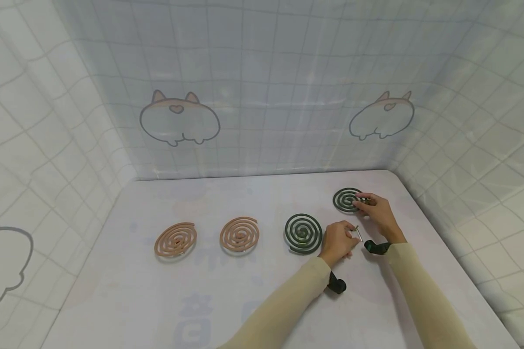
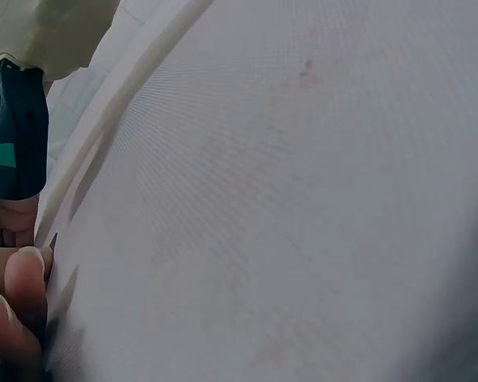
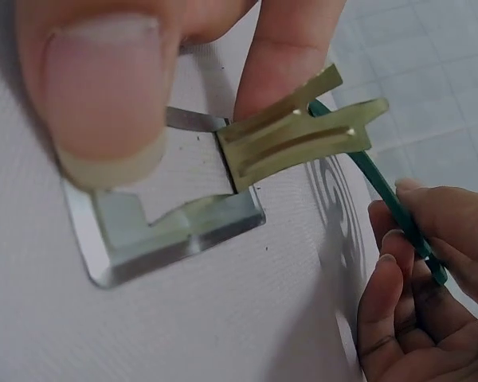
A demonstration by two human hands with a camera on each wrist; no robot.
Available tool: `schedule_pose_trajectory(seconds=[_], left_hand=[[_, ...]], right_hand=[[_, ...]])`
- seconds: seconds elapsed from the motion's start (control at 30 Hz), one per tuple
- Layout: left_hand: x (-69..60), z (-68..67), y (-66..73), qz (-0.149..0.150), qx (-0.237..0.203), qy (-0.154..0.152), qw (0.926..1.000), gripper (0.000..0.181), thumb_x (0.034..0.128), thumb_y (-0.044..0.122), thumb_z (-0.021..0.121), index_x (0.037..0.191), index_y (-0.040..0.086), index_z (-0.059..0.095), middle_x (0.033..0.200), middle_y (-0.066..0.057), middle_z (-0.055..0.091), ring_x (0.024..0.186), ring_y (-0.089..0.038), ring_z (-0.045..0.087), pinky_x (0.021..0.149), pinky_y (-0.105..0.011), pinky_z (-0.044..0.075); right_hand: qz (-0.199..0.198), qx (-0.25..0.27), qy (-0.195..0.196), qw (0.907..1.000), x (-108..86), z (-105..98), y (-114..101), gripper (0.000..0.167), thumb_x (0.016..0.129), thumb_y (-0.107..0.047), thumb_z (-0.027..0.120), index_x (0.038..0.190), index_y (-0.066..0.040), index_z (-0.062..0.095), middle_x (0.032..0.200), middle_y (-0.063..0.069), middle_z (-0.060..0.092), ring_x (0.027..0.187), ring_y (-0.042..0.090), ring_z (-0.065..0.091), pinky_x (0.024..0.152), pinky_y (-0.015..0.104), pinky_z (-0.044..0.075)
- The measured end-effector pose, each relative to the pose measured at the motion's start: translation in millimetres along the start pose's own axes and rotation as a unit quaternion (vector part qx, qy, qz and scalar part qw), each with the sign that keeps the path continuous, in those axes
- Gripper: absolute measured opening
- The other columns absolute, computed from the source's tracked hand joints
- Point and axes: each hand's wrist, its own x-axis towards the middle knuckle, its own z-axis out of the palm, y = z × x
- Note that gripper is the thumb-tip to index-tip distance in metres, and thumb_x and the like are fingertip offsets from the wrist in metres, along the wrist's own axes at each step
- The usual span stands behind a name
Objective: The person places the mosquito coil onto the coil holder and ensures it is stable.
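A dark green spiral mosquito coil (image 1: pixel 345 200) is in my right hand (image 1: pixel 379 213), its edge pinched between thumb and fingers. In the right wrist view this coil (image 3: pixel 390 195) appears edge-on, with a spiral shadow on the cloth behind it. Just nearer and to the left, my left hand (image 1: pixel 338 241) pinches a small metal coil stand (image 1: pixel 359 234). Close up, the stand shows a silver frame (image 3: pixel 223 216) and a raised, gold-tinted forked tab (image 3: pixel 303 131); the left thumb (image 3: pixel 103 95) covers part of it. The left wrist view catches only left fingertips (image 2: pixel 24 286).
Left of my hands lies a second green coil (image 1: pixel 303 233). Two brown coils, one (image 1: pixel 239 234) nearer the middle and one (image 1: pixel 175 240) farther left, appear slightly raised. A white cloth (image 1: pixel 227 291) covers the table; tile-patterned curtains (image 1: pixel 262 87) stand behind and beside it.
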Motion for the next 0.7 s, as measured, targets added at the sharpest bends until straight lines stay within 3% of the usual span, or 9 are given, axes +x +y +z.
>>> schedule_pose_trajectory(seconds=[0.3, 0.57, 0.7], left_hand=[[0.0, 2.3, -1.4, -0.005, 0.009, 0.007, 0.9999, 0.025, 0.0822, 0.008, 0.088, 0.104, 0.009, 0.074, 0.068, 0.014, 0.057, 0.037, 0.0, 0.055, 0.034, -0.022, 0.044], [-0.7, 0.0, 0.1, 0.019, 0.072, 0.023, 0.997, 0.025, 0.0826, 0.013, 0.088, 0.105, 0.01, 0.077, 0.067, 0.016, 0.057, 0.039, 0.006, 0.052, 0.057, -0.011, 0.043], [-0.2, -0.5, 0.3, 0.037, 0.096, 0.034, 0.9941, 0.025, 0.0818, 0.014, 0.089, 0.104, 0.01, 0.078, 0.065, 0.017, 0.059, 0.039, 0.008, 0.05, 0.061, -0.01, 0.042]], right_hand=[[0.015, 0.01, 0.015, 0.9997, -3.8, -3.9, 1.3, 0.052, 0.095, -0.03, 0.077, 0.135, -0.001, 0.063, 0.09, -0.011, 0.068, 0.077, 0.011, 0.062, 0.067, 0.023, 0.053], [0.001, 0.035, 0.005, 0.9994, -12.6, -5.0, -3.7, 0.051, 0.096, -0.03, 0.077, 0.134, 0.0, 0.062, 0.075, -0.009, 0.057, 0.068, 0.011, 0.052, 0.061, 0.027, 0.047], [-0.007, 0.048, -0.002, 0.9988, -18.8, -5.8, -6.7, 0.051, 0.096, -0.028, 0.076, 0.135, 0.001, 0.061, 0.072, -0.009, 0.055, 0.065, 0.011, 0.051, 0.062, 0.028, 0.047]])
